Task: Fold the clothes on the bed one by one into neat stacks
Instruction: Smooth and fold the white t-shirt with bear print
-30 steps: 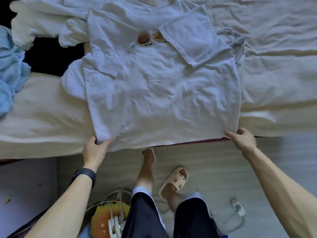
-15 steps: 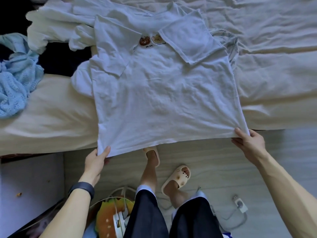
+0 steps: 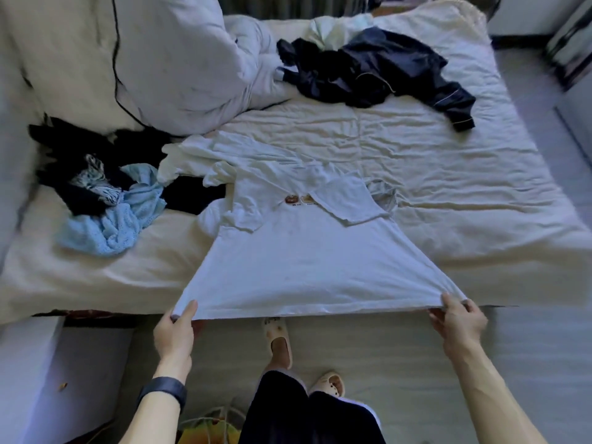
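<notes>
Head view looks down on a white short-sleeved cotton T-shirt with two small bear prints on the chest (image 3: pixel 304 257), which is stretched between the person's two hands. The left grip (image 3: pixel 174 331) pinches the shirt's left hem corner, thumb on top of the cloth and fingers underneath. The right grip (image 3: pixel 459 325) clasps the right hem corner with its fingers curled over the edge. Between the two grips the hem runs taut and hangs just off the near edge of the bed with its wrinkled cream sheet (image 3: pixel 448 174). Beyond the grips the upper part of the shirt lies on the mattress, both sleeves turned inward over the front. A black wristband (image 3: pixel 165 390) sits on the forearm behind the left grip. Beyond the left grip and off to its outer side lies a crumpled light blue knitted garment (image 3: pixel 118 222), touching a heap of black clothes (image 3: pixel 73 149). A rumpled white garment (image 3: pixel 205 155) lies just past the shirt's collar. Farther beyond the left grip is a bulky white duvet (image 3: pixel 179 68). Well beyond the right grip, near the far side of the bed, sprawls a dark navy garment with pale piping (image 3: pixel 384 68). Below and between the grips, the person's feet in cream slippers (image 3: pixel 278 338) stand on the pale wooden floor (image 3: pixel 384 347).
</notes>
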{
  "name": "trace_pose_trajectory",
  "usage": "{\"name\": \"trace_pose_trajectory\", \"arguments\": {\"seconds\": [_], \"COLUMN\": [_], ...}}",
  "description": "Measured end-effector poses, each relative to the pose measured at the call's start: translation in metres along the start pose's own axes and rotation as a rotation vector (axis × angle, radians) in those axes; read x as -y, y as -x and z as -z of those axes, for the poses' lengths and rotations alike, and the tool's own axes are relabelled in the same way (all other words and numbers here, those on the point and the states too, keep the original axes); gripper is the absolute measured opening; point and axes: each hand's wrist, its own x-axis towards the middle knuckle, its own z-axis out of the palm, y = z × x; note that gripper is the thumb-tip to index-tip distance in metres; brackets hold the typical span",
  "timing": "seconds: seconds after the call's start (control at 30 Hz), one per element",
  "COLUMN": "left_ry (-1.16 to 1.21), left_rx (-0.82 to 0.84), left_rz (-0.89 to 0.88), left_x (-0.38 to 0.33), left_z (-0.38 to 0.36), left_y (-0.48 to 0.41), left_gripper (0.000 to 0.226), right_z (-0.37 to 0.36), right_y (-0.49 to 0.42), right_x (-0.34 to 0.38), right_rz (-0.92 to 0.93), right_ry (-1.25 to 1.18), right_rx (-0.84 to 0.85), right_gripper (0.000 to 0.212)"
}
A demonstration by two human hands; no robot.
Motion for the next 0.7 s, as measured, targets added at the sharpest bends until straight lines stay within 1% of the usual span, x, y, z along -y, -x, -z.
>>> {"name": "trace_pose_trajectory", "arguments": {"seconds": [0.03,0.07,0.17,0.27,0.37,0.43,0.47,0.53,0.63,0.67,0.7], "left_ry": [0.001,-0.004,-0.024,-0.042,-0.075,-0.093,-0.111,-0.140,-0.129,-0.128,-0.131], "left_rx": [0.009,0.011,0.013,-0.002,0.009,0.012,0.021,0.026,0.014,0.019,0.034], "left_rz": [0.004,0.011,0.114,0.188,0.216,0.222,0.210,0.177,0.100,0.086,0.078], "left_x": [0.001,0.008,0.036,0.052,0.056,0.053,0.048,0.033,0.001,-0.011,-0.024], "left_z": [0.007,0.012,0.025,0.030,0.027,0.022,0.020,0.012,-0.004,-0.011,-0.019], "left_y": [0.013,0.023,0.043,0.051,0.045,0.033,0.027,0.015,-0.011,-0.024,-0.038], "left_gripper": [0.038,0.044,0.044,0.051,0.051,0.044,0.037,0.030,0.027,0.025,0.021], "right_z": [0.010,0.019,0.043,0.057,0.057,0.051,0.045,0.030,-0.003,-0.018,-0.033], "right_y": [0.007,0.011,0.022,0.028,0.028,0.021,0.017,0.007,-0.014,-0.023,-0.032], "right_x": [-0.003,-0.010,-0.036,-0.057,-0.061,-0.057,-0.054,-0.043,-0.022,-0.013,-0.004], "right_rz": [-0.016,-0.032,-0.093,-0.173,-0.234,-0.249,-0.246,-0.241,-0.204,-0.199,-0.196], "right_ry": [0.011,0.024,0.095,0.138,0.193,0.188,0.185,0.169,0.136,0.121,0.103], "right_rx": [-0.014,-0.028,-0.069,-0.041,0.002,0.018,0.012,0.005,0.021,0.016,0.014], "right_gripper": [0.025,0.025,0.026,0.024,0.014,0.003,0.006,0.021,0.041,0.042,0.036]}}
